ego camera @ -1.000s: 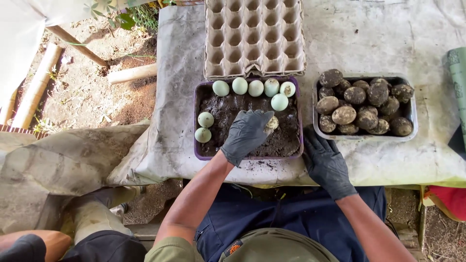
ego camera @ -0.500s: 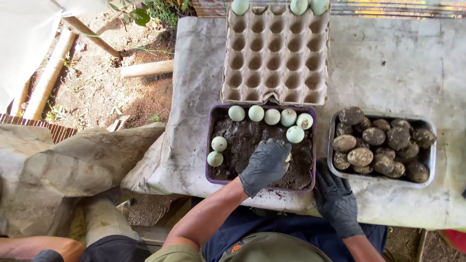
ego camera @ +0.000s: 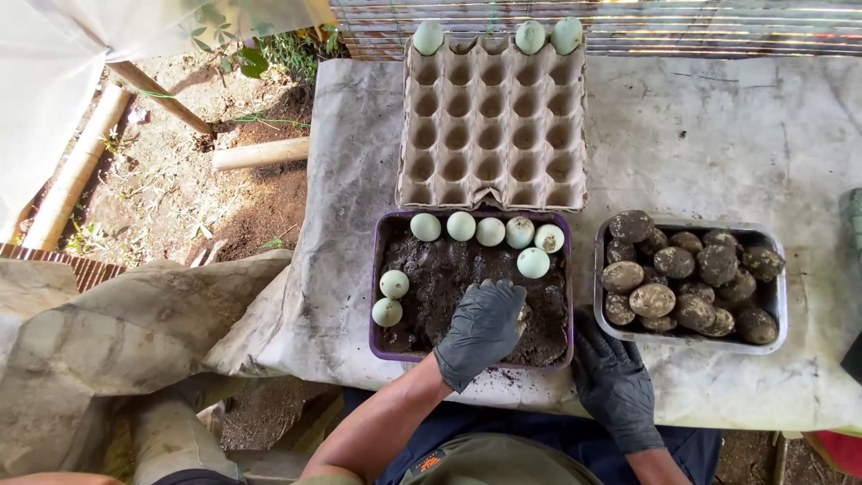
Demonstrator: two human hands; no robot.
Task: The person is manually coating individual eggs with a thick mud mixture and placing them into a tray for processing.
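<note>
Your left hand (ego camera: pixel 482 330), in a dark glove, lies curled inside the purple tray (ego camera: pixel 382 269), fingers bent down into the dark mud (ego camera: pixel 440 278) that fills it. A pale, mud-smeared egg (ego camera: pixel 523 314) peeks out at the hand's right edge, and your grip is closed around it. The tray sits on the table (ego camera: pixel 718 135), near its front edge, straight ahead of you.

Clean pale green eggs (ego camera: pixel 489 232) stand in a row along the tray's far wall, one more just in front of that row on the right, and two others (ego camera: pixel 391 296) rest against the left wall.

Your right hand (ego camera: pixel 615 382), also gloved, rests flat on the table between the purple tray and the metal tray (ego camera: pixel 687 343), its grip spread and holding nothing. The metal tray is heaped with mud-coated eggs (ego camera: pixel 691 274).

Beyond the purple tray, touching its far edge, lies a grey cardboard egg carton (ego camera: pixel 494 117), with three pale eggs (ego camera: pixel 530 36) set in its farthest row. A worn grey cloth (ego camera: pixel 359 135) covers the table. To the left, bare soil (ego camera: pixel 180 189) with wooden poles (ego camera: pixel 260 154) shows beside it.
</note>
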